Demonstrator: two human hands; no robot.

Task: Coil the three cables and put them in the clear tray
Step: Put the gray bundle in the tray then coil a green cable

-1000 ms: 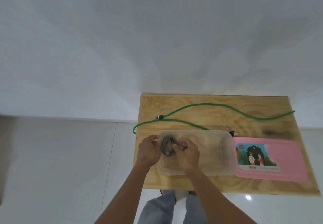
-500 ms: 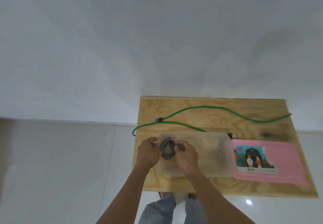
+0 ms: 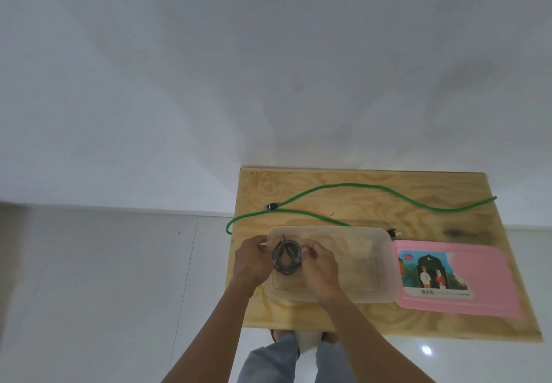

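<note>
Both hands are over the left end of the clear tray (image 3: 352, 263), and between them sits a coiled grey cable (image 3: 287, 258). The left hand (image 3: 252, 263) pinches the coil's left side, the right hand (image 3: 321, 266) grips its right side, fingers curled. Behind the tray, a green cable (image 3: 358, 187) snakes uncoiled across the plywood table (image 3: 418, 221). A pink lid (image 3: 484, 275) lies just right of the tray.

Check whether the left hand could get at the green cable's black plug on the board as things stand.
Probably yes, once freed. The left hand is holding the grey coil over the clear tray. The black plug lies on bare board just beyond the tray's far rim, with nothing lying between.
</note>
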